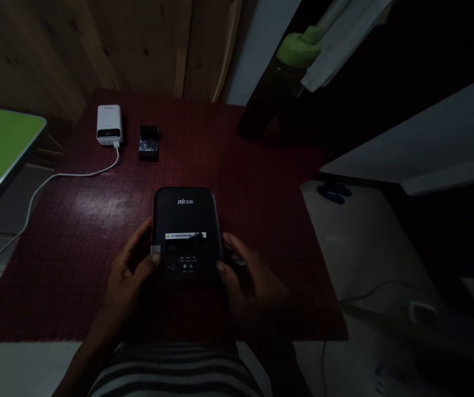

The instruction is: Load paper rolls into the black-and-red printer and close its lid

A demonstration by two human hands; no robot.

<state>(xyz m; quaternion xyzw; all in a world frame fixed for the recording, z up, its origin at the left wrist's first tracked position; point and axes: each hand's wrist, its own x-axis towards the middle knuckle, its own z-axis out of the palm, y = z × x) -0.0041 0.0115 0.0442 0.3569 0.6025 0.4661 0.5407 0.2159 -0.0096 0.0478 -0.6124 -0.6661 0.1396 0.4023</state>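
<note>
A black portable printer with rounded corners lies in front of me, with white lettering near its far end. Across its middle runs a narrow slot with a white warning label beside it; small printed icons sit nearer to me. My left hand grips its left side, thumb on the near left edge and fingers along the side. At the right edge, my right hand holds it with the thumb near the lower corner and the fingers curled beside it. The underside of the printer is hidden.
On the dark red table stand a white power bank with a white cable and a small dark roll of shiny film. A bottle with a green lid is at the back right. A green tabletop adjoins at left.
</note>
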